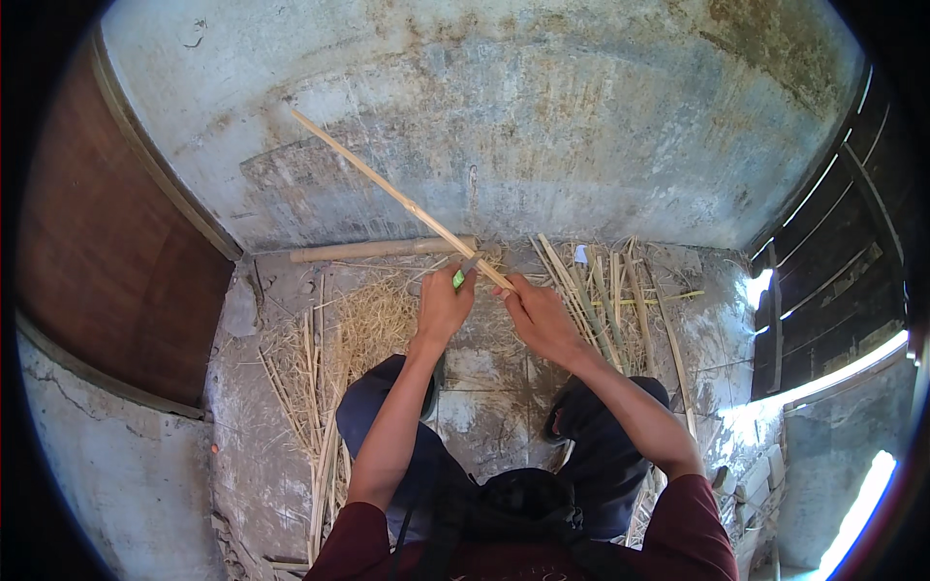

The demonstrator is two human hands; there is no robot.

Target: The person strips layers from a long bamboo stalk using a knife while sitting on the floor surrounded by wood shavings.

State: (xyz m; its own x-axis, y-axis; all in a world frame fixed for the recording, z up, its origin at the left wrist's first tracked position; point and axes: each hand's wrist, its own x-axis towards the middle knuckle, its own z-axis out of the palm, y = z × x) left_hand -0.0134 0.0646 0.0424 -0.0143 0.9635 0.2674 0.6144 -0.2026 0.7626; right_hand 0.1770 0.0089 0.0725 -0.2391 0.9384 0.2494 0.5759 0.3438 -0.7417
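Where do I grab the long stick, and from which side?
Probably by the near end of the stick, from the right, as the right hand does. It's long and thin, slanting away to the left, and the knife in the left hand is farther along it, so stay clear of that.

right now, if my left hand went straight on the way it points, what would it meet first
Most likely the pale strip, which crosses just ahead of the left hand and its green-handled blade, though one view leaves the depth unclear.
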